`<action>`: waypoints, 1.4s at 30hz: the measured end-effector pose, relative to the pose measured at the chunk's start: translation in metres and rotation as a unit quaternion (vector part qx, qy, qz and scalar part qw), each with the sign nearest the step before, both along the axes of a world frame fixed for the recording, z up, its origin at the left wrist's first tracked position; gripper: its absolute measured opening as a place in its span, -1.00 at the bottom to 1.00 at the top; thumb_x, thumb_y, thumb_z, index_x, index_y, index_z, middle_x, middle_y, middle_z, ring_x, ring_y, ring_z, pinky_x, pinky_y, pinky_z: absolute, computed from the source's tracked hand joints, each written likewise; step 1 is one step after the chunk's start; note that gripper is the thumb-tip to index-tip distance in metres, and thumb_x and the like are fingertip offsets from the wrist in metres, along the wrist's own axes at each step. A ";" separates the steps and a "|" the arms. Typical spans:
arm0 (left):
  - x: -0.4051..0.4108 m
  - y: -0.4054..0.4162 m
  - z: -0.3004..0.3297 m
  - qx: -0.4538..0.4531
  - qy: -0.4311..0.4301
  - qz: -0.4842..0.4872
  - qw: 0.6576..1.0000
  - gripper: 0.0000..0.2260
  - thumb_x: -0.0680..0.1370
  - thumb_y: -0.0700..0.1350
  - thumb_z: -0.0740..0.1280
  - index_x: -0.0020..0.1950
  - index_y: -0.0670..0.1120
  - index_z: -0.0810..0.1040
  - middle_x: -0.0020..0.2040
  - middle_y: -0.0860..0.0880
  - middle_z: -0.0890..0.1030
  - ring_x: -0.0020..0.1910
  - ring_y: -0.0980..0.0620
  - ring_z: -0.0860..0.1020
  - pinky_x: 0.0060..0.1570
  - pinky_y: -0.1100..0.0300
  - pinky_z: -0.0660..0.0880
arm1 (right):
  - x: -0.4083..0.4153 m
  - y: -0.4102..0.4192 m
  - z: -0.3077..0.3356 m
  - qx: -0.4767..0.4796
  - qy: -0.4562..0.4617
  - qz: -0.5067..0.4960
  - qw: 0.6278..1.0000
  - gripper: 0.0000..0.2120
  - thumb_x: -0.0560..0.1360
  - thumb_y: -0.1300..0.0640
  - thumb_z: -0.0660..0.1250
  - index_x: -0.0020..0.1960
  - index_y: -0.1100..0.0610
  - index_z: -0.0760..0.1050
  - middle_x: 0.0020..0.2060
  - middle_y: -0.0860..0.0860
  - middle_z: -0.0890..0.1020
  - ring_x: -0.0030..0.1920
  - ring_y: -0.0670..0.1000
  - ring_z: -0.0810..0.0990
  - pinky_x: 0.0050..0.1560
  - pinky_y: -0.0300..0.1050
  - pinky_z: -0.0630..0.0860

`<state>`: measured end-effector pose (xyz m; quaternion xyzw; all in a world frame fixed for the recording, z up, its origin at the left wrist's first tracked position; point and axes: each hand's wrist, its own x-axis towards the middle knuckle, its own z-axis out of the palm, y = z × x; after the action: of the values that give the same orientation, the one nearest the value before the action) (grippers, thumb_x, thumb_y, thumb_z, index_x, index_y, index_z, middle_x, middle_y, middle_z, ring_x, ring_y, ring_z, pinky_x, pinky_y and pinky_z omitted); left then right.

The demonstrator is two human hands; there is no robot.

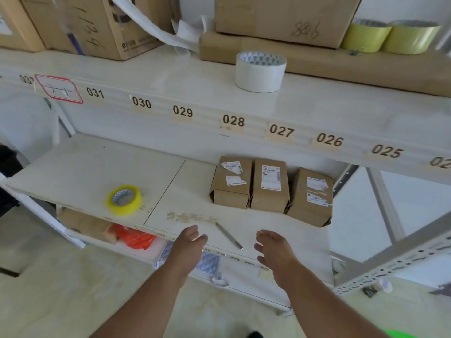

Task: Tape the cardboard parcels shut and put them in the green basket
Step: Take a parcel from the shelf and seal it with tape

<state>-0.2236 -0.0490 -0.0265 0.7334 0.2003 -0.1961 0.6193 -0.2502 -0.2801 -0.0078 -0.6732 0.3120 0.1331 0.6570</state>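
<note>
Three small cardboard parcels stand side by side on the middle shelf: the left parcel (231, 182), the middle parcel (270, 185) and the right parcel (311, 197), each with white labels. A yellow tape roll (125, 200) lies on the same shelf to the left. My left hand (189, 247) and my right hand (274, 250) hover at the shelf's front edge, palms facing each other, fingers relaxed, holding nothing. A sliver of the green basket (395, 334) shows at the bottom right.
A thin metal blade or pen (229, 235) lies on the shelf between my hands. A white tape roll (260, 71), two yellow-green rolls (390, 36) and large cartons (285, 18) sit on the upper shelf. An orange bag (136, 237) lies on the lower shelf.
</note>
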 end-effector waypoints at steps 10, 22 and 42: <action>0.128 -0.015 -0.010 0.054 -0.027 -0.041 0.997 -0.44 0.67 -0.02 0.30 0.64 0.03 0.22 0.60 0.00 0.30 0.52 -0.05 0.36 0.40 0.00 0.33 | 0.127 0.006 -0.026 -0.045 0.005 0.020 0.999 -0.93 0.60 0.13 0.24 -0.05 -0.01 0.45 -0.25 0.00 0.42 -0.29 0.02 0.40 -0.13 -0.03 0.43; 0.209 -0.030 -0.028 0.042 -0.034 -0.161 0.986 -0.77 0.53 -0.11 0.34 0.15 0.04 0.65 0.06 0.05 0.71 0.15 -0.04 0.63 0.10 0.09 0.53 | 0.189 0.006 -0.047 -0.098 0.017 0.037 0.994 -0.73 0.54 0.12 0.32 0.18 0.24 0.54 -0.04 0.19 0.58 0.09 0.15 0.62 0.14 -0.02 0.49; 0.122 0.172 -0.048 0.165 0.014 -0.159 0.973 -0.74 0.59 -0.07 0.42 0.27 -0.04 0.63 0.14 0.01 0.67 0.06 0.05 0.62 -0.03 0.14 0.51 | 0.089 0.190 -0.055 -0.104 0.101 0.046 0.988 -0.90 0.53 -0.01 0.34 -0.02 0.00 0.54 -0.27 -0.11 0.56 -0.34 -0.14 0.50 -0.35 -0.26 0.36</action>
<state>-0.1013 0.1231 -0.0745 0.8451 0.1190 -0.2667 0.4478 -0.1608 -0.0902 -0.0625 -0.7342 0.3580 0.1975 0.5420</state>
